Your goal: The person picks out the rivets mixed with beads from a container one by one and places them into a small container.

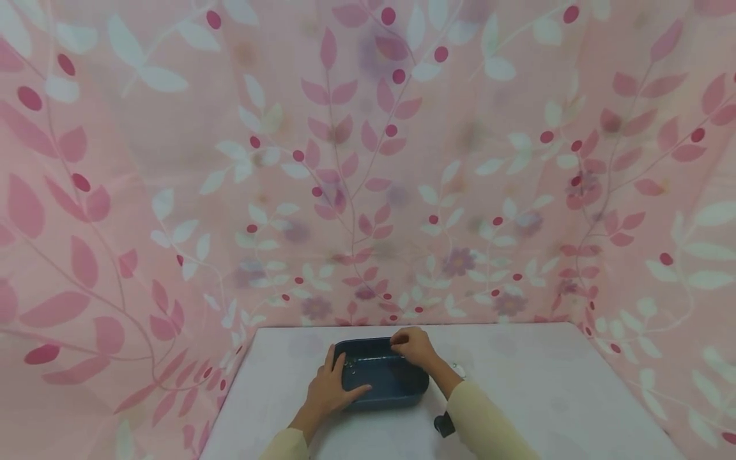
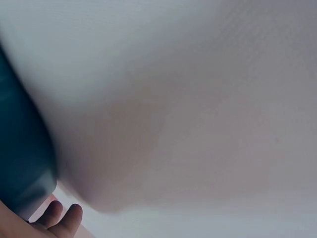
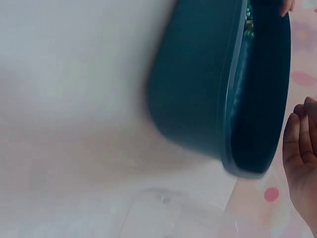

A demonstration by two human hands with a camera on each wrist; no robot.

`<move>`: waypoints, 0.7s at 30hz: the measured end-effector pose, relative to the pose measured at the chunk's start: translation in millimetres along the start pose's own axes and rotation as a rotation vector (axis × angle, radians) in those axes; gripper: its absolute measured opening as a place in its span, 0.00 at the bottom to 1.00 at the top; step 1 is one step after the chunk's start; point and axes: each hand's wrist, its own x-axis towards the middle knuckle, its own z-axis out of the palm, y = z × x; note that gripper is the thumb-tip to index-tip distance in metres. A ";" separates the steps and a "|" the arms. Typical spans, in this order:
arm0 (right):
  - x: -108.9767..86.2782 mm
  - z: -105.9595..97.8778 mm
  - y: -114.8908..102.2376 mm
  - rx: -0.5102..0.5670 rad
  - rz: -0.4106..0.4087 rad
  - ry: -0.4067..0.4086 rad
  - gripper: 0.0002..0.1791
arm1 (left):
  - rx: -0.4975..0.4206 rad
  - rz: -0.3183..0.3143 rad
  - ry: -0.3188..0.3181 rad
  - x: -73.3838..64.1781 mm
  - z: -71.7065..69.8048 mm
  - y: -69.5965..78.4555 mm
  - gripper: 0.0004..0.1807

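Blue bin (image 1: 386, 402): L hand (image 1: 329, 388) grips L end, R hand (image 1: 415, 347) nr far-R corner.
L fingers splayed, thumb over nr rim; R fingertips bunched by far rim, can't tell if pinching. Prob. part done: few shiny bits (image 3: 249, 25) in bin's L end, by L fingers, apart from R; what's left unclear. Bin nr tabletop's (image 1: 529, 396) far edge, clear box (image 3: 163, 218) to R.

2 pale yellow sleeves (image 1: 485, 423), apparently plain, above 2 bare hands (image 1: 329, 388).

Booth-like nook: floral cloth (image 1: 368, 166), white table (image 1: 529, 390)
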 end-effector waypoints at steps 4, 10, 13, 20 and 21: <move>-3.7 -9.4 4.4 -0.015 0.047 0.012 0.05 | 0.028 0.004 -0.016 -2.1 -2.2 1.1 0.64; -5.2 -21.9 12.1 0.009 0.116 0.049 0.04 | 0.027 0.008 -0.033 -2.9 -6.2 1.2 0.64; -6.5 -28.0 14.5 -0.001 0.138 0.086 0.03 | 0.014 0.013 -0.031 -3.0 -7.4 -0.3 0.63; -12.6 -44.8 27.2 -0.016 0.158 0.135 0.03 | 0.006 0.025 -0.009 -2.6 -4.8 -1.6 0.63; -13.8 -46.9 29.2 -0.018 0.162 0.137 0.02 | 0.005 0.026 -0.007 -2.7 -4.5 -1.9 0.63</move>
